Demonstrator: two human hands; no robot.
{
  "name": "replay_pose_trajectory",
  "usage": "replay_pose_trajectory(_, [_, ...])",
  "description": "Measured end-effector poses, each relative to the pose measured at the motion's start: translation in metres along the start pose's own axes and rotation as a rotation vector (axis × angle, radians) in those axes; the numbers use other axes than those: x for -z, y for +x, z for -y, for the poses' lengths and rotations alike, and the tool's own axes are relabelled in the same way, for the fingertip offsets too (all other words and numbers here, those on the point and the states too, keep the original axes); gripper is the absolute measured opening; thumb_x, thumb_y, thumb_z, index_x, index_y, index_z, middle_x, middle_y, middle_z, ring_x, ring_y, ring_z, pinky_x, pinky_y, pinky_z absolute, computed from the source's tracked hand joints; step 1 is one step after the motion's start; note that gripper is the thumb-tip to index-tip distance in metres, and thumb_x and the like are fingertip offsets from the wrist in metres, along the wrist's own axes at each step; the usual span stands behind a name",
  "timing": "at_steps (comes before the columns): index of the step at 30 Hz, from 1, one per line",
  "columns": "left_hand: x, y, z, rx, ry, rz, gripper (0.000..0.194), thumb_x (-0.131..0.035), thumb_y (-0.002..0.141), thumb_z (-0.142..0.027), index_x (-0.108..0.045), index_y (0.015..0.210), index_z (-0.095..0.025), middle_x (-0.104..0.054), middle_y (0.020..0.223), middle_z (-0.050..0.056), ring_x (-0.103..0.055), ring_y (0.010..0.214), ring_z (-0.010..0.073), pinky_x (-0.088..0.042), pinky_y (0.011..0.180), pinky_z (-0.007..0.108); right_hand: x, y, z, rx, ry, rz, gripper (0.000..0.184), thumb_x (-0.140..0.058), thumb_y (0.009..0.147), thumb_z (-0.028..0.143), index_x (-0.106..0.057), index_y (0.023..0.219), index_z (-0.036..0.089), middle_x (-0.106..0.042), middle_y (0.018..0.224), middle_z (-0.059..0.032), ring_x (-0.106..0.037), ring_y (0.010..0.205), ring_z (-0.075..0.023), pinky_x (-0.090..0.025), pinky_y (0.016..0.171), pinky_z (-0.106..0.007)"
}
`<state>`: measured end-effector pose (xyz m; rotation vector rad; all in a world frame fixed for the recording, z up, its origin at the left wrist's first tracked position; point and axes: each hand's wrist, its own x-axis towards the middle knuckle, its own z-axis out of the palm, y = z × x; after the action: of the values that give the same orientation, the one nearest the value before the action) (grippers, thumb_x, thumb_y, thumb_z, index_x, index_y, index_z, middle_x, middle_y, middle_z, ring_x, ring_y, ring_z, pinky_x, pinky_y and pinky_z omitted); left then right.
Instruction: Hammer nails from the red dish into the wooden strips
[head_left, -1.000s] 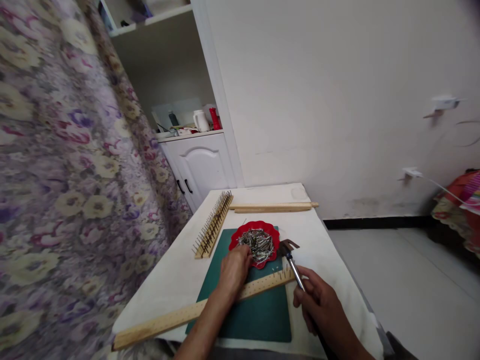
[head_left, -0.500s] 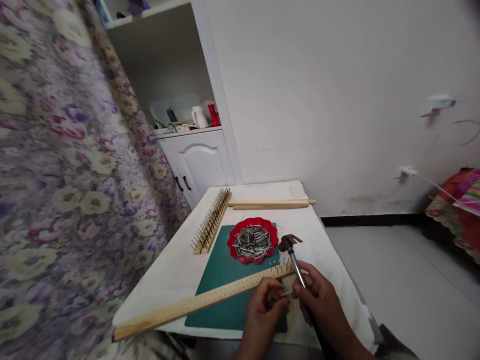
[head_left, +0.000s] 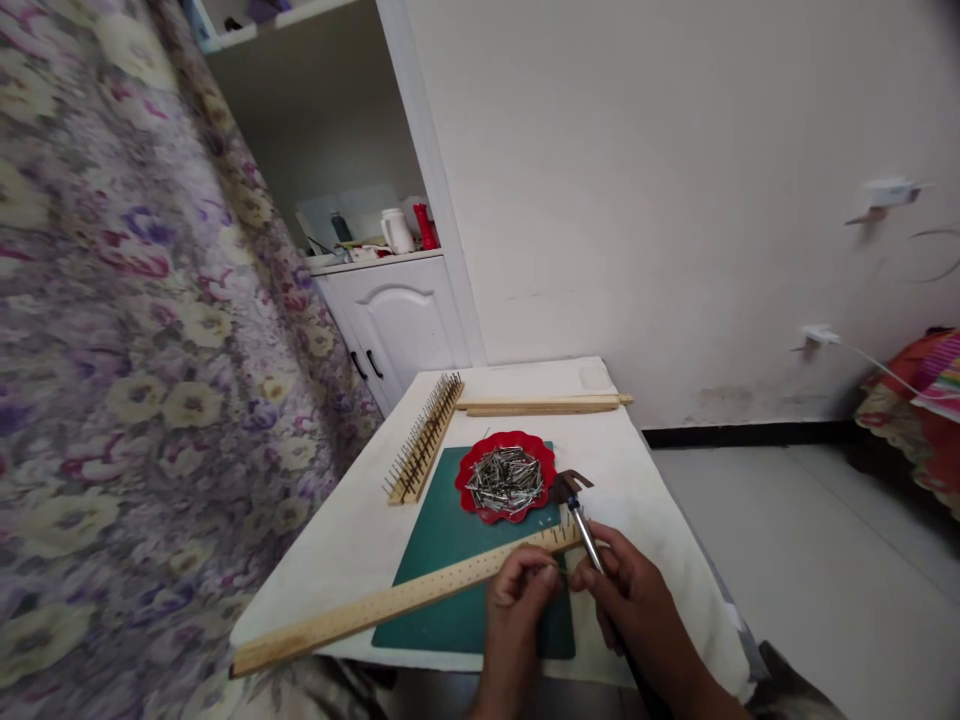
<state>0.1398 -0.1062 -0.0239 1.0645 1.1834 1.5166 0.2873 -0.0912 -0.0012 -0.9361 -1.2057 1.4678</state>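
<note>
My right hand (head_left: 628, 590) is closed round the handle of a claw hammer (head_left: 583, 525), its head up beside the dish. Pinched between the thumb and fingertips of my left hand (head_left: 525, 595) is a thin nail, mostly hidden, pointing toward my right fingers. Just beyond my hands a long wooden strip (head_left: 420, 592) with rows of small holes lies slantwise across a green cutting mat (head_left: 469, 625). Several nails stand up in its right end. Behind the strip, a red scalloped dish (head_left: 507, 518) holds a heap of loose nails (head_left: 504, 480).
Wooden strips full of upright nails (head_left: 424, 440) lie at the table's left edge. Plain wooden strips (head_left: 540, 405) lie along the back. A flowered curtain (head_left: 150, 400) hangs at left; a white cabinet (head_left: 405, 315) and the wall stand behind the cloth-covered table (head_left: 330, 560).
My left hand has shifted slightly up, and its nail shows less. The hammer in my right hand has moved a little left, its head closer to the dish.
</note>
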Motion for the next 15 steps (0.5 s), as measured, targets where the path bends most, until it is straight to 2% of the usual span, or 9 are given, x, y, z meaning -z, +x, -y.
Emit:
replay_pose_trajectory(2, [0.013, 0.009, -0.004, -0.059, 0.18, -0.049, 0.015, -0.064, 0.077, -0.032, -0.062, 0.077, -0.017, -0.057, 0.074, 0.0, -0.051, 0.07, 0.0126, -0.04, 0.065, 0.021, 0.002, -0.001, 0.002, 0.013, -0.072, -0.031, 0.039, -0.056, 0.084, 0.035, -0.048, 0.119, 0.021, -0.061, 0.07, 0.0041, -0.039, 0.028, -0.0024, -0.03, 0.029, -0.016])
replay_pose_trajectory(5, [0.025, 0.023, -0.005, -0.152, 0.428, -0.02, 0.017, -0.063, 0.078, -0.032, -0.063, 0.072, -0.016, -0.055, 0.073, 0.0, -0.051, 0.071, 0.0137, -0.039, 0.065, 0.021, 0.005, -0.001, 0.003, 0.037, -0.125, -0.057, 0.039, -0.054, 0.085, 0.035, -0.047, 0.121, 0.021, -0.063, 0.072, 0.0029, -0.04, 0.03, -0.0031, -0.032, 0.031, -0.016])
replay_pose_trajectory(10, [0.02, 0.032, 0.006, -0.24, 0.627, 0.023, 0.016, -0.057, 0.082, -0.03, -0.064, 0.075, -0.018, -0.056, 0.071, -0.001, -0.052, 0.068, 0.0139, -0.038, 0.063, 0.022, 0.005, 0.0, 0.001, 0.026, -0.116, -0.048, 0.04, -0.055, 0.085, 0.033, -0.046, 0.122, 0.021, -0.061, 0.069, 0.0042, -0.039, 0.03, -0.0032, -0.031, 0.03, -0.016])
replay_pose_trajectory(15, [0.014, 0.035, 0.014, -0.263, 0.709, 0.026, 0.016, -0.053, 0.084, -0.027, -0.064, 0.075, -0.018, -0.059, 0.072, 0.0, -0.055, 0.069, 0.014, -0.038, 0.063, 0.022, 0.002, -0.001, 0.002, 0.011, -0.122, -0.036, 0.04, -0.054, 0.085, 0.031, -0.047, 0.123, 0.022, -0.06, 0.068, 0.005, -0.039, 0.031, -0.0034, -0.032, 0.03, -0.016])
